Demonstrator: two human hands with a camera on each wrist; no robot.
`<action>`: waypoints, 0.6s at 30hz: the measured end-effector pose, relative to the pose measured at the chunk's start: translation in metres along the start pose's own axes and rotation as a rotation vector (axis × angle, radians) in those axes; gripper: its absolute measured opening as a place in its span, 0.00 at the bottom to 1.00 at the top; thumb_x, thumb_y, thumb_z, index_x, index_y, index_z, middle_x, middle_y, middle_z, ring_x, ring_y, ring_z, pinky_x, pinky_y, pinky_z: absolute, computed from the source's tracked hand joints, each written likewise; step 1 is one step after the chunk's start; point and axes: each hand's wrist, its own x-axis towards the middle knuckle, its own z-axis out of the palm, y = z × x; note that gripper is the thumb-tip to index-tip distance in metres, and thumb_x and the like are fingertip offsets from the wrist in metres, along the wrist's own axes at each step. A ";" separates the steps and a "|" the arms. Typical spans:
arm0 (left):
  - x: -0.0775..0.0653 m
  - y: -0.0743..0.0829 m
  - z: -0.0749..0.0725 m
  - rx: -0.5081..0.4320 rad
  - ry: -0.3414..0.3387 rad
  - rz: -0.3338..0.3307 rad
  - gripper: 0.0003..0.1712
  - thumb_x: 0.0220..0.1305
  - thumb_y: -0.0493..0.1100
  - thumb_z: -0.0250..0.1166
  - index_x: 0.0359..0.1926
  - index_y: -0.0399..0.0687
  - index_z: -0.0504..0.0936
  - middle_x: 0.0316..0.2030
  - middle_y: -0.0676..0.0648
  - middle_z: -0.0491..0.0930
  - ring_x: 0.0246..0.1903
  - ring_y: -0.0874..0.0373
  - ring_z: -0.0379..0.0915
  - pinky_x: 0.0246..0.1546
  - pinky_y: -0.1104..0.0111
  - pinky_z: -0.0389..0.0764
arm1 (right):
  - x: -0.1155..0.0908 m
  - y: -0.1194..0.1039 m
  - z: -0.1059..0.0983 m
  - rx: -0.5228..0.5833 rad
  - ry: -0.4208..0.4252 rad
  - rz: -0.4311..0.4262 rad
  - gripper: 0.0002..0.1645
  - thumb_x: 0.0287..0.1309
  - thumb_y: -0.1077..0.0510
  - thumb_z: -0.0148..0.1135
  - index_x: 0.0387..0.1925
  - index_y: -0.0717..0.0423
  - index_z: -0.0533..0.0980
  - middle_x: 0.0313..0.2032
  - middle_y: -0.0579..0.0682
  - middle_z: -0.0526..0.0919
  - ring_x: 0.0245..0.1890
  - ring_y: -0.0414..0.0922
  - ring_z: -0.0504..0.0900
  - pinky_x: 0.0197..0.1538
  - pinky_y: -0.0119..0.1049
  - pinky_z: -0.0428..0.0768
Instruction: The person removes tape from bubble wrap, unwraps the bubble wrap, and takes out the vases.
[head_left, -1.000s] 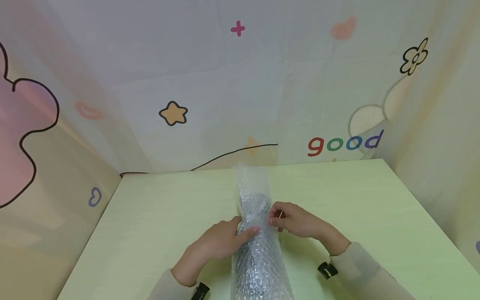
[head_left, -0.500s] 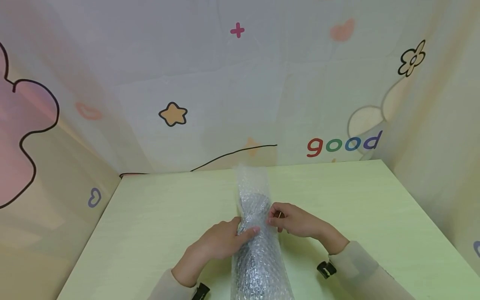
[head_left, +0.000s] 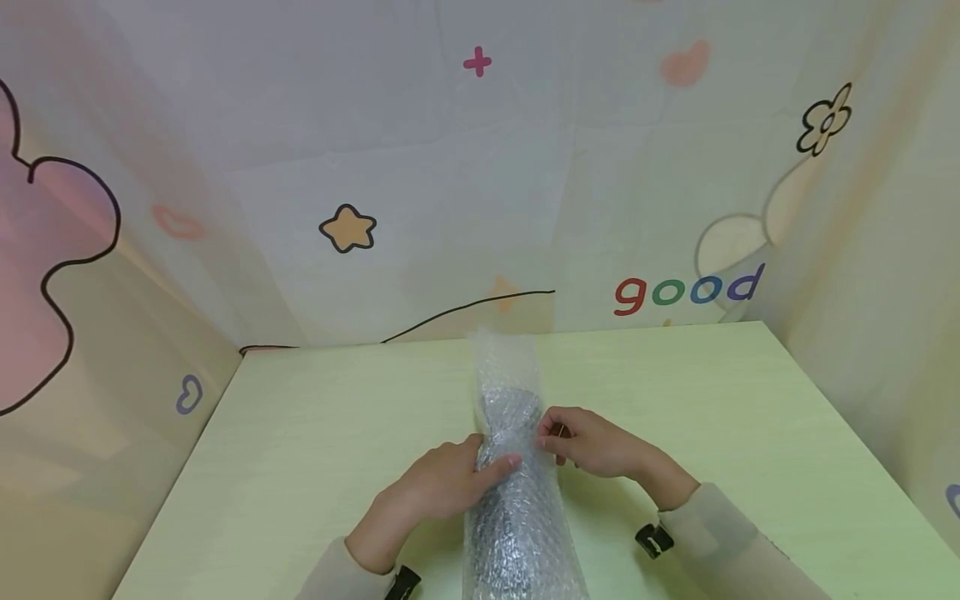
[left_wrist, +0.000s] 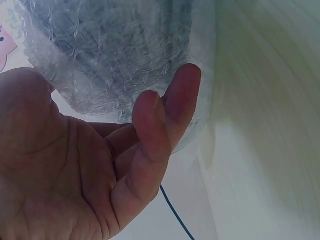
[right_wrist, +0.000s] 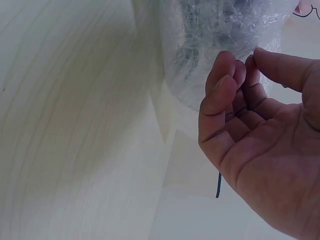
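Note:
A long bundle of bubble wrap (head_left: 517, 517) lies lengthwise down the middle of the table, narrowing at its waist and ending in a flat, see-through flap at the far end. Something greyish shows through the layers; its kind is hidden. My left hand (head_left: 442, 479) holds the bundle at the waist, thumb across the top and fingers down its left side; in the left wrist view those fingers (left_wrist: 150, 130) curl beside the wrap. On the right side, my right hand (head_left: 596, 442) pinches the wrap's edge between thumb and forefinger, its other fingers (right_wrist: 220, 100) curled in the right wrist view.
The pale green table (head_left: 352, 400) reaches back to a printed cloth backdrop (head_left: 450, 167), with similar cloth at both sides. A black clip (head_left: 655, 540) sits by the right sleeve, and another black clip (head_left: 402, 582) by the left one.

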 end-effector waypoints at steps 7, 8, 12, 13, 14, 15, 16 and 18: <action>0.000 0.001 0.001 0.001 0.002 -0.008 0.55 0.72 0.76 0.48 0.74 0.30 0.64 0.59 0.30 0.82 0.57 0.39 0.83 0.54 0.46 0.83 | 0.000 0.002 0.000 -0.003 -0.014 -0.013 0.06 0.76 0.58 0.56 0.43 0.57 0.74 0.34 0.52 0.78 0.35 0.49 0.78 0.33 0.32 0.77; 0.000 0.001 0.001 0.000 0.001 -0.009 0.55 0.72 0.76 0.48 0.74 0.31 0.64 0.59 0.30 0.81 0.57 0.39 0.83 0.54 0.46 0.83 | 0.000 0.003 0.000 -0.004 -0.015 -0.015 0.06 0.76 0.58 0.56 0.43 0.57 0.74 0.34 0.51 0.78 0.35 0.49 0.78 0.33 0.32 0.77; 0.000 0.001 0.000 -0.004 -0.003 -0.009 0.55 0.72 0.76 0.49 0.74 0.30 0.64 0.59 0.30 0.81 0.57 0.39 0.83 0.54 0.46 0.83 | 0.000 0.003 0.000 -0.012 -0.013 -0.025 0.05 0.76 0.59 0.56 0.43 0.57 0.74 0.34 0.51 0.78 0.35 0.50 0.78 0.33 0.31 0.77; 0.000 0.002 0.000 -0.005 -0.004 -0.009 0.55 0.72 0.76 0.49 0.74 0.30 0.64 0.59 0.30 0.81 0.57 0.39 0.83 0.53 0.46 0.83 | 0.000 0.003 0.000 -0.013 -0.013 -0.027 0.05 0.76 0.59 0.56 0.43 0.57 0.74 0.34 0.52 0.78 0.35 0.50 0.78 0.33 0.31 0.77; 0.000 0.002 0.000 -0.005 -0.004 -0.009 0.55 0.72 0.76 0.49 0.74 0.30 0.64 0.60 0.30 0.81 0.57 0.39 0.83 0.53 0.46 0.84 | 0.000 0.003 0.000 -0.015 -0.013 -0.031 0.04 0.76 0.60 0.56 0.43 0.57 0.74 0.34 0.52 0.77 0.35 0.50 0.78 0.34 0.31 0.76; 0.000 0.002 0.000 -0.004 -0.003 -0.009 0.55 0.72 0.76 0.49 0.74 0.30 0.64 0.60 0.30 0.81 0.57 0.39 0.83 0.53 0.46 0.84 | 0.000 0.003 0.000 -0.016 -0.013 -0.034 0.04 0.76 0.60 0.55 0.43 0.57 0.74 0.34 0.52 0.77 0.35 0.50 0.77 0.34 0.31 0.76; 0.000 0.002 0.000 -0.003 -0.002 -0.010 0.55 0.72 0.76 0.49 0.74 0.30 0.65 0.60 0.30 0.81 0.56 0.39 0.83 0.52 0.46 0.84 | 0.000 0.003 0.001 -0.018 -0.015 -0.037 0.04 0.76 0.60 0.55 0.43 0.58 0.74 0.34 0.52 0.77 0.35 0.49 0.77 0.34 0.31 0.76; 0.000 0.002 0.001 0.004 0.001 -0.012 0.56 0.71 0.77 0.49 0.74 0.30 0.65 0.59 0.30 0.81 0.56 0.40 0.83 0.51 0.47 0.84 | 0.001 0.004 0.001 -0.022 -0.018 -0.043 0.05 0.77 0.60 0.54 0.43 0.58 0.73 0.34 0.51 0.76 0.35 0.48 0.76 0.35 0.31 0.75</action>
